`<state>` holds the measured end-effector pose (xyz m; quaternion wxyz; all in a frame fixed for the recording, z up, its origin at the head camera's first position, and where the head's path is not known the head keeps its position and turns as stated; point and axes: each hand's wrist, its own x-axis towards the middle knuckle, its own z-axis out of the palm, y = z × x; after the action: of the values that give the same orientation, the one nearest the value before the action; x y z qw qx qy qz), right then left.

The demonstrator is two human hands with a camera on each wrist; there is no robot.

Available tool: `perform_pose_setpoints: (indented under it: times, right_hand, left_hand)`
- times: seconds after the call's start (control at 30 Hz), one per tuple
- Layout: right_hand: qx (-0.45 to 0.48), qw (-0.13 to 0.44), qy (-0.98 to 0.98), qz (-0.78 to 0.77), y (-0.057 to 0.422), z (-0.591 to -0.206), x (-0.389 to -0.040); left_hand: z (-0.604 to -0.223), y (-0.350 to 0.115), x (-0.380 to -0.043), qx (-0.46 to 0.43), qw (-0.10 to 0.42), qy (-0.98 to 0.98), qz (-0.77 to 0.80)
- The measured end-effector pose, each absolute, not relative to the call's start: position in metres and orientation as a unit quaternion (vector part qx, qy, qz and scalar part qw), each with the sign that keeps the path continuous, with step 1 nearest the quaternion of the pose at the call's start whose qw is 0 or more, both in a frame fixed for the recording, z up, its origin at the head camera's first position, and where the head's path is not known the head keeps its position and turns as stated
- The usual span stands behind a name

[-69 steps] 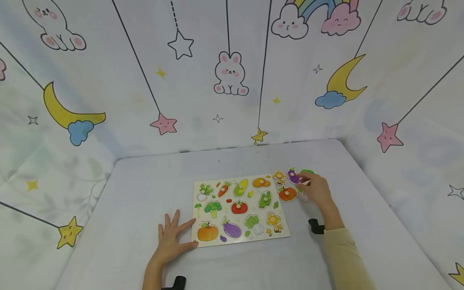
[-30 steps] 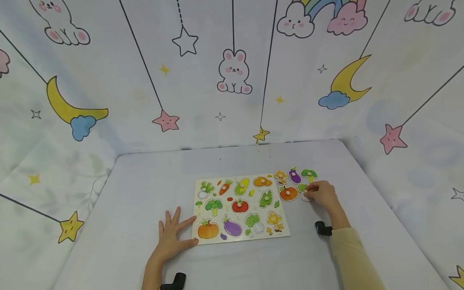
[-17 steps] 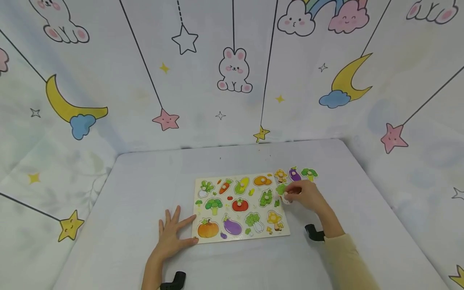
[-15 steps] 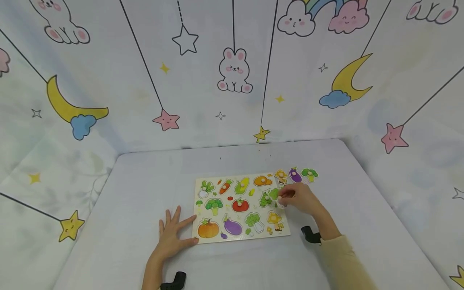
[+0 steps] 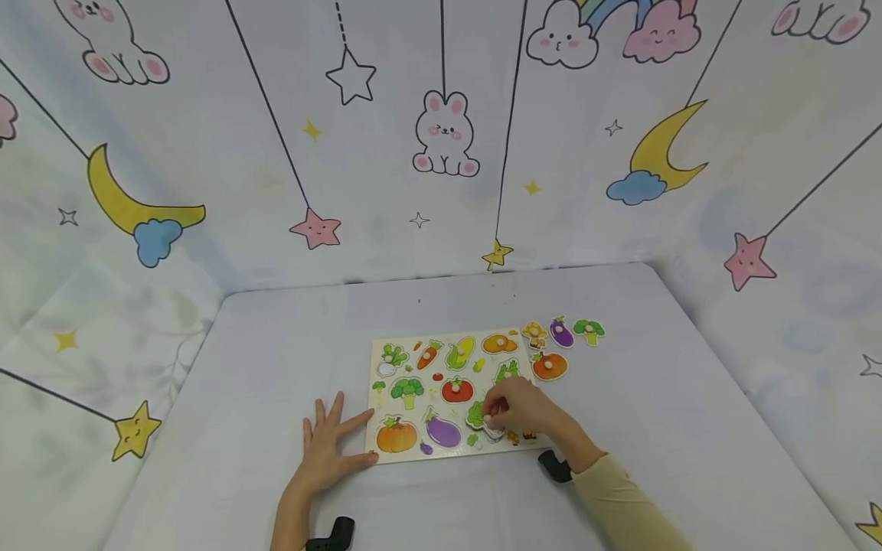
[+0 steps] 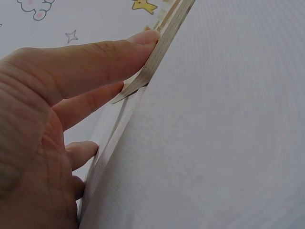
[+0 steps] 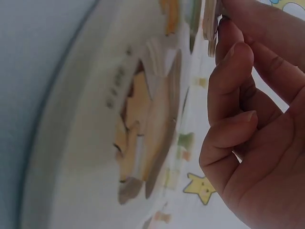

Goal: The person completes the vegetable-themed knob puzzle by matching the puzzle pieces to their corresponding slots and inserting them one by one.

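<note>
My right hand point(image 5: 527, 409) pinches a bok choy puzzle piece point(image 5: 475, 414) by its knob, over the matching picture at the lower right of the vegetable puzzle board point(image 5: 451, 451). Whether the piece sits in its recess cannot be told. In the right wrist view the edge of the held piece point(image 7: 209, 28) shows near the fingertips, beside the board. With fingers spread, my left hand point(image 5: 327, 451) rests on the table, its thumb and index finger touching the board's left edge. The left wrist view shows the thumb against the board's side point(image 6: 164, 47).
Beyond the board's right edge lie a mushroom piece point(image 5: 534, 334), an eggplant piece point(image 5: 561, 332), a broccoli piece point(image 5: 589, 331) and a pumpkin piece point(image 5: 550, 366). Several knobbed pieces, such as the tomato point(image 5: 457, 391), sit in the board. A patterned cloth hangs behind the white table.
My right hand has gripped the bok choy piece from the loose group and carried it left and nearer, onto the board's lower right. The left hand has stayed in place.
</note>
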<state>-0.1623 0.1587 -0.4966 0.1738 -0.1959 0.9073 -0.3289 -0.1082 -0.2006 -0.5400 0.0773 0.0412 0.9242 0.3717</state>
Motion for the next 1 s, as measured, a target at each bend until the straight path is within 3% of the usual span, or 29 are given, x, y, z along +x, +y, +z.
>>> perform_pose_setpoints:
  times: [1.0]
  right_hand:
    - [-0.181, 0.172, 0.916, -0.316, 0.1548, -0.5017, -0.1579]
  left_hand:
    - [-0.534, -0.1991, -0.1077, 0.042, 0.084, 0.924, 0.371]
